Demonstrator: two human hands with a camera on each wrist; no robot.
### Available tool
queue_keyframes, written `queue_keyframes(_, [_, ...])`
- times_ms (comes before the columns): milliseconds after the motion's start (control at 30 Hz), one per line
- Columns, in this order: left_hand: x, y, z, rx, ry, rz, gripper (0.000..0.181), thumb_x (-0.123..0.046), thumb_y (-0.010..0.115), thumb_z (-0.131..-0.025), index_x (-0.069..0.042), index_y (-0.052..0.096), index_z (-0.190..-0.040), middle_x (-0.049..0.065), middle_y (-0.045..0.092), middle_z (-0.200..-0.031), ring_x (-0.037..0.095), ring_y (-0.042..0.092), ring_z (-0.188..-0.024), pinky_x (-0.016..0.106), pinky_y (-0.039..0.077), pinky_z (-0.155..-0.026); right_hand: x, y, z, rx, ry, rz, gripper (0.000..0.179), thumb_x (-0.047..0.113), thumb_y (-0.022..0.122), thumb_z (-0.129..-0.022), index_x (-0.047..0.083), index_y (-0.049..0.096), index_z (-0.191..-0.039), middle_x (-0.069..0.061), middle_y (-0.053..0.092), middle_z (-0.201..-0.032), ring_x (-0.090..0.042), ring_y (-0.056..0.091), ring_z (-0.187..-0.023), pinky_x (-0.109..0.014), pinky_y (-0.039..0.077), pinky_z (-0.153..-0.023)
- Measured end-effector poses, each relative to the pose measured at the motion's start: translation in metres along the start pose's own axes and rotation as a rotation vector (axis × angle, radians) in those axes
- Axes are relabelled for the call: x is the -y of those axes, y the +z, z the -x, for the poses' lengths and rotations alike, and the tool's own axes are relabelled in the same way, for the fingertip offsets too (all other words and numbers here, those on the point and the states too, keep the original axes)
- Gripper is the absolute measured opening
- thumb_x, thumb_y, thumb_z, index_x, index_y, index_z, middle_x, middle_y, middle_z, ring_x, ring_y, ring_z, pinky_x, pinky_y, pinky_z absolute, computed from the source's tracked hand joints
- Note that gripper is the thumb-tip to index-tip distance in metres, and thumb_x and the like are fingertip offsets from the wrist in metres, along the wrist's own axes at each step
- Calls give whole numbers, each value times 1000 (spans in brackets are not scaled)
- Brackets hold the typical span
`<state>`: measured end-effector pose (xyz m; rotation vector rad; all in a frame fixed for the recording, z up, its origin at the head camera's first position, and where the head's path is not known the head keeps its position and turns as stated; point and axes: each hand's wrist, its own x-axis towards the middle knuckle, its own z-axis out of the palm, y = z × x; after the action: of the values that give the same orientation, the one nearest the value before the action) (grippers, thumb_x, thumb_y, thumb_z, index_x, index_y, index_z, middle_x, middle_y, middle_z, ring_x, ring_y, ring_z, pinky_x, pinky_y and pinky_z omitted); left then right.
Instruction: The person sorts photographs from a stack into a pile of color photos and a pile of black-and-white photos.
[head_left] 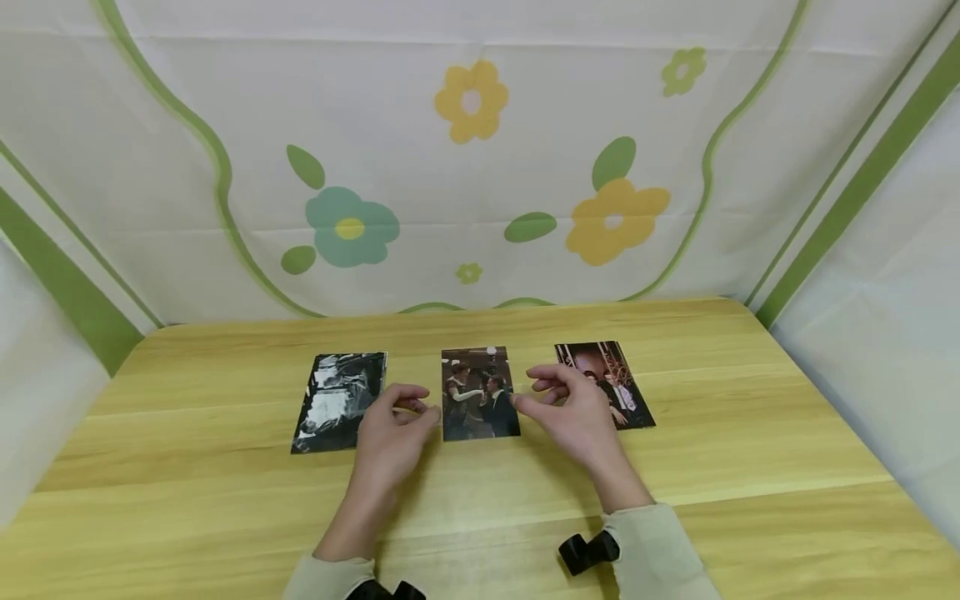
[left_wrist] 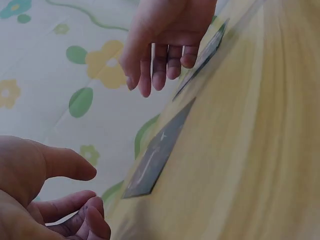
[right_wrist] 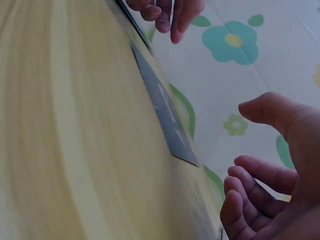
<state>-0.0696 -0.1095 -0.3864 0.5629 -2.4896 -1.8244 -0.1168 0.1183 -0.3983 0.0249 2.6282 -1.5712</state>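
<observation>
Three photo prints lie in a row on the wooden table. The middle print (head_left: 478, 404), two people in dark tones, lies between my hands. My left hand (head_left: 388, 439) hovers at its left side, thumb and fingers loosely bent and apart, holding nothing. It partly covers the black-and-white left print (head_left: 333, 400). On the other side, my right hand (head_left: 576, 417) is poised the same way and hides part of the right print (head_left: 636, 404). In the left wrist view, a gap shows between the thumb and fingers of my left hand (left_wrist: 50, 195); the right wrist view shows the same for my right hand (right_wrist: 275, 180).
The light wood table (head_left: 480, 525) spreads around the prints, its back edge against a white cloth (head_left: 420, 42) with flowers and green lines. Cloth walls rise at both sides. A black device (head_left: 588, 552) sits at the right cuff.
</observation>
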Motion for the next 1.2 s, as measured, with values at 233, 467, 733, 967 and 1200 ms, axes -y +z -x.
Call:
queue_keyframes(233, [12,13,5,-36,25,-55,43,-13,77,-94,1,69,-133,13,68,-109,22,64,-92,32,52,-78,-4,7,2,50,5,83,60,33,89,-88,12,69,-141,-7,71,-128,-19,66,-96,-32,55,-75])
queue_keyframes(467, [12,25,6,-25,114,-239,65,-17,82,-89,9,61,-145,13,61,-104,22,52,-85,33,43,-75,-4,15,5,67,25,93,81,31,88,-87,8,54,-157,-9,70,-138,-16,65,-88,-32,54,-72])
queue_keyframes(733, [13,37,12,-62,145,-287,71,-18,83,-86,7,59,-149,11,54,-100,22,46,-86,32,35,-72,1,20,8,106,24,63,76,27,86,-90,9,54,-156,-8,71,-140,-14,67,-77,-31,55,-64])
queue_keyframes(967, [14,37,10,-89,126,-212,69,-15,81,-86,7,60,-147,11,54,-102,22,46,-87,31,35,-73,2,24,9,107,42,25,74,27,87,-89,11,56,-155,-9,70,-141,-15,66,-80,-30,55,-63])
queue_keyframes(1200, [19,40,11,-184,114,-120,61,-6,79,-85,0,66,-144,19,52,-127,35,55,-117,51,49,-101,2,28,10,106,40,9,72,29,87,-89,12,58,-153,-9,71,-140,-16,65,-84,-30,54,-65])
